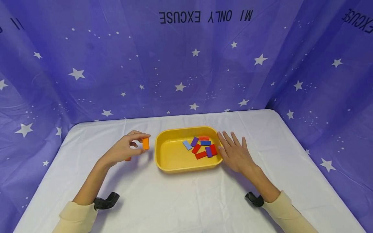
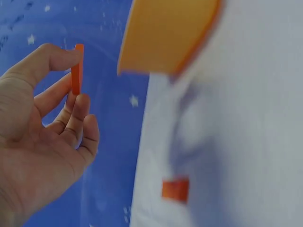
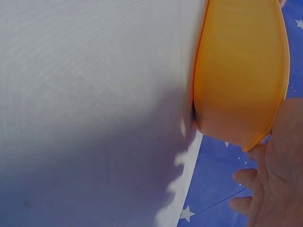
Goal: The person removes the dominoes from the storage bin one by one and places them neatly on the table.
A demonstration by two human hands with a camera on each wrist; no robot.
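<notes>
My left hand point(image 1: 125, 149) pinches an orange block point(image 1: 145, 143) between thumb and fingers, just left of the yellow tray point(image 1: 170, 169). In the left wrist view the same orange block point(image 2: 77, 70) stands edge-on between the fingertips, raised over the table. Another orange-red block point(image 2: 175, 190) lies on the cloth beneath that hand. At the tray's right end rests my right hand point(image 1: 237, 156), fingers straight and spread against the rim. Inside the tray's right half lie several flat blocks: a light blue block point(image 1: 187, 145), a blue block point(image 1: 205, 143), purple ones and red ones.
A white cloth point(image 1: 186, 200) covers the table. Behind and at both sides hangs a purple-blue curtain point(image 1: 163, 71) with white stars. Each wrist wears a black camera mount, the left mount point(image 1: 106, 201) and the right mount point(image 1: 254, 199), close over the cloth.
</notes>
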